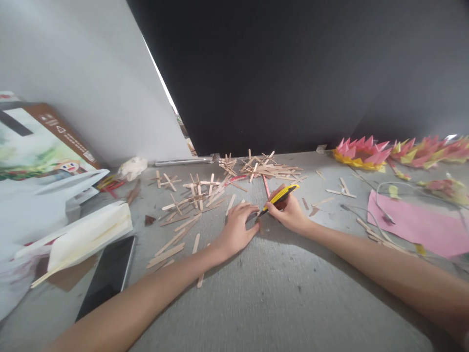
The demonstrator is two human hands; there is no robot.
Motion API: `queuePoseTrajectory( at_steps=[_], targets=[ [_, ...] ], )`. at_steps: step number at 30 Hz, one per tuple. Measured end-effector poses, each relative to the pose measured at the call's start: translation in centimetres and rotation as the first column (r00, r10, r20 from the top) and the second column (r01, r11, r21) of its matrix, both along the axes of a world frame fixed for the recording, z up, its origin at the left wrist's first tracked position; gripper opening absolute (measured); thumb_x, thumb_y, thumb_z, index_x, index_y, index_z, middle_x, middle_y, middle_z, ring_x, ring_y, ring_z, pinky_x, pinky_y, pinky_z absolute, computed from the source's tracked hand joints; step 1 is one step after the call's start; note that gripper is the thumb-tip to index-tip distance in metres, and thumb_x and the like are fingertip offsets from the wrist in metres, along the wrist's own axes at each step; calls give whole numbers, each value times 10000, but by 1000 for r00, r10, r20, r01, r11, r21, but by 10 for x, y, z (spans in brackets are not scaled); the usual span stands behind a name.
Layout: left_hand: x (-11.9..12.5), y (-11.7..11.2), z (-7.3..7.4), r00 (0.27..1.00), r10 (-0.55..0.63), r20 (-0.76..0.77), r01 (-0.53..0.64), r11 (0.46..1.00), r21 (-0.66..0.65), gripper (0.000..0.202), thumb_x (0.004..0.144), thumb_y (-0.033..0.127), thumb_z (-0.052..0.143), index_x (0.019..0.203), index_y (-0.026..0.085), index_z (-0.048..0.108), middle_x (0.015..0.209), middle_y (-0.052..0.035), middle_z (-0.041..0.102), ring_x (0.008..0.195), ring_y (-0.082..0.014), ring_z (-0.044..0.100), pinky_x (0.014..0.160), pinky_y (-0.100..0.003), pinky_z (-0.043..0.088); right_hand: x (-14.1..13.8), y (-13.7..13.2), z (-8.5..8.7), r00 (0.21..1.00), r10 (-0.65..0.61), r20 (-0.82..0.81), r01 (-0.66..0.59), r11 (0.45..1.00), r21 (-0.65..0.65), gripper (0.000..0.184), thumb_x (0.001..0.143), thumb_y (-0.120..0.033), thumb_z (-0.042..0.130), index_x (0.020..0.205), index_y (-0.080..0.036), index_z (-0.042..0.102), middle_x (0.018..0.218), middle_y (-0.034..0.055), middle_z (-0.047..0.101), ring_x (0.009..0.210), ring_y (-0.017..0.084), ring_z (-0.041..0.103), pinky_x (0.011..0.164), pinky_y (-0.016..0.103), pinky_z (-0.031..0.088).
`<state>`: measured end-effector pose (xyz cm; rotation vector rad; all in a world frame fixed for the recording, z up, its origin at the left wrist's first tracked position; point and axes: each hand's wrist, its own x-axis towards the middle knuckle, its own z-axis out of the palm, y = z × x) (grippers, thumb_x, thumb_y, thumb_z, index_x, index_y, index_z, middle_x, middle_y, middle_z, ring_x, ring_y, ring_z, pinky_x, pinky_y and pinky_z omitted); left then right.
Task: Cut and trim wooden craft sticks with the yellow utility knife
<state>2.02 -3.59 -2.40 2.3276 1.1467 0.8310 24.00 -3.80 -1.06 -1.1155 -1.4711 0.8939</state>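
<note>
Yellow-and-black, the utility knife (285, 194) sits gripped in our closed right hand (292, 213), its tip beside our left hand (235, 230), half-curled on the gray table (278, 303); whether that holds anything, we cannot tell. Wooden sticks (165, 256) lie around.

The yellow-and-black utility knife (284, 194) is held aslant, its butt up to the right, tip down to the left. Flat, pale wooden craft sticks (169, 255) lie scattered around it, many crossed or heaped.
</note>
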Motion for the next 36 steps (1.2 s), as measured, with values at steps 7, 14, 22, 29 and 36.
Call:
queuePoseTrajectory(
  at_steps=[7, 14, 22, 29, 36],
  targets=[
    [2, -1, 0, 998, 31, -49, -32, 999, -28, 451, 912, 267, 783, 1355, 260, 699, 1464, -132, 692, 1483, -359, 574, 1249, -615, 440, 0, -2, 3, 999, 29, -23, -30, 998, -50, 341, 873, -507, 764, 872, -238, 556, 676, -26, 571, 560, 146, 538, 510, 275, 457],
    [3, -4, 6, 997, 27, -69, -30, 998, -48, 512, 887, 293, 818, 1377, 242, 678, 1476, -152, 682, 1480, -377, 573, 1246, -624, 422, 1, -1, 1, 1000, 13, -6, -13, 1000, -26, 329, 863, -490, 768, 862, -233, 563, 717, -7, 614, 584, 150, 564, 539, 283, 490],
    [4, -4, 9, 998, 27, -53, -28, 999, -31, 529, 806, 341, 920, 1275, 257, 690, 1355, -121, 735, 1387, -367, 635, 1191, -594, 451, 1, -3, 5, 1000, 19, 21, -19, 1000, -9, 285, 837, -440, 765, 863, -236, 568, 748, 16, 656, 674, 183, 638, 589, 291, 531],
    [2, -4, 7, 999, 22, -41, -23, 999, -28, 514, 819, 375, 914, 1270, 265, 693, 1359, -125, 728, 1389, -370, 630, 1190, -590, 453, 1, -3, 5, 1000, 13, 25, -13, 1000, -1, 292, 842, -446, 763, 876, -240, 560, 757, 12, 653, 651, 173, 620, 580, 291, 525],
    [2, -4, 7, 999, 23, -38, -24, 999, -28, 483, 846, 358, 889, 1279, 260, 697, 1348, -125, 733, 1396, -373, 625, 1200, -605, 450, 2, -2, 3, 999, 8, 40, -8, 1000, -6, 290, 841, -445, 763, 875, -240, 561, 751, 13, 659, 667, 183, 635, 579, 293, 529]
  ],
)
